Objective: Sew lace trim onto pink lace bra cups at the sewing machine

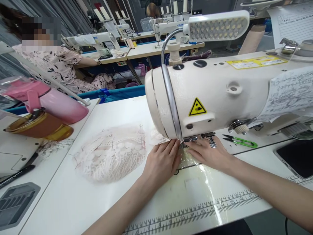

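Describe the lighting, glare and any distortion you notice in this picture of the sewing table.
Head view: bright, even light; a streak of glare on the glossy table below the right hand; the ruler strip and sewing machine bow from wide-angle distortion; the left hand is sharp, and the co-worker's face is pixelated.

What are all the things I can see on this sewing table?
sewing machine: one, cream, over the hands
lamp: one, white, above the machine
lace fabric: one pile, pale pink, left of the needle
thread snips: one, green, right of the needle
pink bottle: one, far left
amber bottle: one, below the pink one
ruler strip: one, near table edge
co-worker: one, back left
left hand: flat on the lace
right hand: flat by the presser foot
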A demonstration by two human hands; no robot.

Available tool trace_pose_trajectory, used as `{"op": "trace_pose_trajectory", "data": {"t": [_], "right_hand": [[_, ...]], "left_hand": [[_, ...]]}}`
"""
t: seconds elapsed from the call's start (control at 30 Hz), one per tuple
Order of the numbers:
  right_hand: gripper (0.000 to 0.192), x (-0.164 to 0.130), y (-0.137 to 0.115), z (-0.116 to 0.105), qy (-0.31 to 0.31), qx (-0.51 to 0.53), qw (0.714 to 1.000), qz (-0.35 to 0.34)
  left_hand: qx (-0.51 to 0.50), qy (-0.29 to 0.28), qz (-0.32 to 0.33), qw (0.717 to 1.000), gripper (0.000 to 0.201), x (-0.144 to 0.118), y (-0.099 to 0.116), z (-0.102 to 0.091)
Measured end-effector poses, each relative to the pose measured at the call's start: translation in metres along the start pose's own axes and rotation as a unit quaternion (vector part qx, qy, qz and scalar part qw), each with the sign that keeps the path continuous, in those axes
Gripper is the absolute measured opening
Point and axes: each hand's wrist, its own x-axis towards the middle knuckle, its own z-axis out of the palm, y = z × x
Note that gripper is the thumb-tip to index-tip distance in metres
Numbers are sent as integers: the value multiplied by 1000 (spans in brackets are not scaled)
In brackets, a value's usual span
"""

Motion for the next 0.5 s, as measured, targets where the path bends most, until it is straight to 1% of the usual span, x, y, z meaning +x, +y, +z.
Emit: {"op": "trace_pose_trajectory", "data": {"t": [0.1,0.17,0.27,0.33,0.4,0.43,0.5], "right_hand": [[33,2,6,-5,-44,6,999,21],[36,4,9,-5,-45,17,998,42],[35,6,12,-3,-18,50,996,78],[34,6,13,-3,-9,77,994,81],[33,4,14,-1,3,100,993,69],[32,2,15,0,17,107,992,66],[30,-3,19,7,68,114,989,68]], "left_hand": [[7,-6,-6,1000,39,-1,2,1],[16,-9,-10,1000,40,-4,4,0],[36,-14,-27,999,37,-3,6,-4],[34,-16,-53,998,32,5,3,-8],[6,-10,-85,996,28,20,-5,-8],[-22,6,-96,995,29,29,-11,-8],[-34,23,-102,994,30,43,-25,-5]]}}
